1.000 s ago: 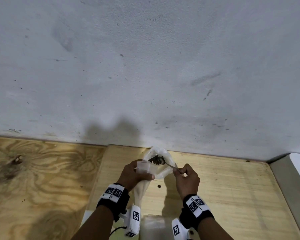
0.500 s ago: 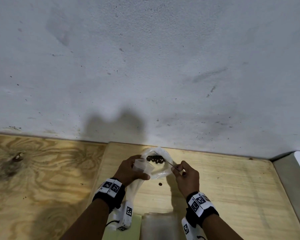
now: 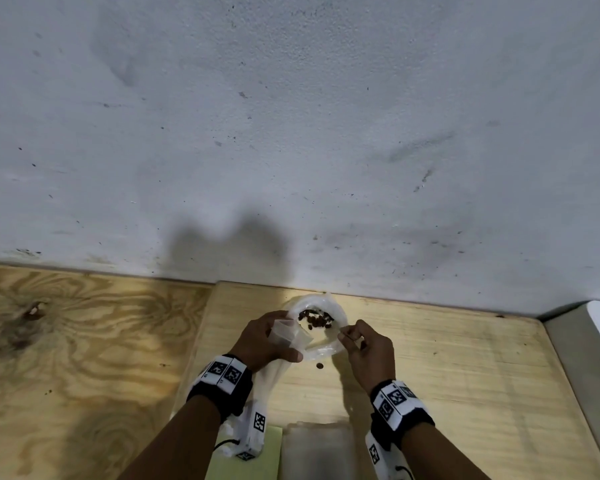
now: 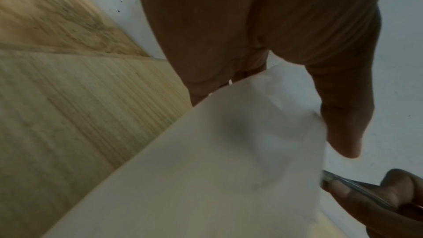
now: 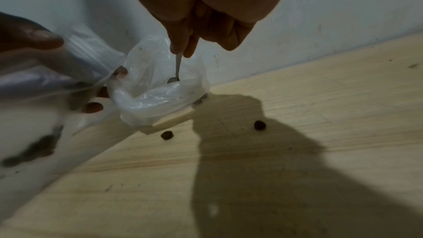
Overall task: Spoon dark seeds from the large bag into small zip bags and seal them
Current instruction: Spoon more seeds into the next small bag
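Note:
The large clear bag (image 3: 333, 308) sits open against the wall with dark seeds (image 3: 315, 319) inside. My left hand (image 3: 284, 341) grips a small zip bag (image 3: 286, 333) at the large bag's left rim, thumb underneath. My right hand (image 3: 347, 336) pinches the thin handle of a metal spoon (image 5: 177, 69), whose bowl dips into the large bag (image 5: 158, 97). In the right wrist view the small zip bag (image 5: 87, 55) shows at the left with a few dark seeds low in it. The left wrist view shows mostly white plastic (image 4: 228, 151) and the spoon handle (image 4: 357, 191).
Two loose seeds (image 5: 166, 135) (image 5: 259, 125) lie on the light wooden board (image 3: 447, 375) just in front of the bag. A clear container (image 3: 317, 448) and a yellow-green sheet (image 3: 246, 459) sit near my wrists. The white wall (image 3: 291, 133) is close behind; a grey ledge (image 3: 582, 358) borders the right.
Both hands have stayed at the large bag. The spoon has shifted slightly among the seeds, and the head view has tilted a little.

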Demonstrator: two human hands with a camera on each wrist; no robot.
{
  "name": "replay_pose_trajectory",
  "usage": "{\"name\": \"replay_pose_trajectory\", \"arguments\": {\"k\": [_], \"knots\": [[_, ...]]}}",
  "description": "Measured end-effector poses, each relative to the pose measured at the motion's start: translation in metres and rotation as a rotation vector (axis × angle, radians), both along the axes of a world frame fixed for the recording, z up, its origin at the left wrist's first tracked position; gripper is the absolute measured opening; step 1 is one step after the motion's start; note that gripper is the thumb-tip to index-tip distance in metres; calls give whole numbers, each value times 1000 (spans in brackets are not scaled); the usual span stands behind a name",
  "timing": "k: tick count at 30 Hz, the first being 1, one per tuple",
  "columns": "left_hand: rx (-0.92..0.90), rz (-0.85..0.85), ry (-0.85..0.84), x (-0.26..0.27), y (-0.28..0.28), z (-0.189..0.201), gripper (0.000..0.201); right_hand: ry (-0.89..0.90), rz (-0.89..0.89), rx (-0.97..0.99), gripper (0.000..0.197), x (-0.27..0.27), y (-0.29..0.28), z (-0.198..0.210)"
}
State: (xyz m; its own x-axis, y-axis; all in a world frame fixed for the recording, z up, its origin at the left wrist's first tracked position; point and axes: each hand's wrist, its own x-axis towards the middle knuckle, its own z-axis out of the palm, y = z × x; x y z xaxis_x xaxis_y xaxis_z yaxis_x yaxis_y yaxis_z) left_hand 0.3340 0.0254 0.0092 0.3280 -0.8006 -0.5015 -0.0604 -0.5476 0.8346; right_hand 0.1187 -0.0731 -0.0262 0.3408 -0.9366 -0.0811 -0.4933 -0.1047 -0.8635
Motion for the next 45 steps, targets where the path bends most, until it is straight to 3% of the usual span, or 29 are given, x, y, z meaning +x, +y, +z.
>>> {"name": "replay_pose_trajectory", "arguments": {"k": [3,8,14,21,26,29,33,38,45], "knots": [[-7,15,3,1,1,0,89,-21,11,61,36,-4,1,-1],[-15,53,-3,-1,2,2,88,-53,-122,38,37,-19,4,7],[-43,64,-22,-10,4,0,83,114,-97,-60,35,-23,11,3],[-59,99,-21,-17,8,4,80,22,-136,12,36,-21,17,9],[-70,96,-39,-26,9,7,92,177,-149,-131,39,-16,13,13],[-89,103,-51,-31,9,7,85,244,-129,-143,40,-15,16,13],[-113,115,-70,-34,9,6,79,181,-148,-51,37,-18,19,10],[-113,86,-110,-34,10,2,91,42,-241,16,37,-23,19,9],[-87,95,-86,-35,11,-1,86,124,-206,-26,41,-4,10,7]]}}
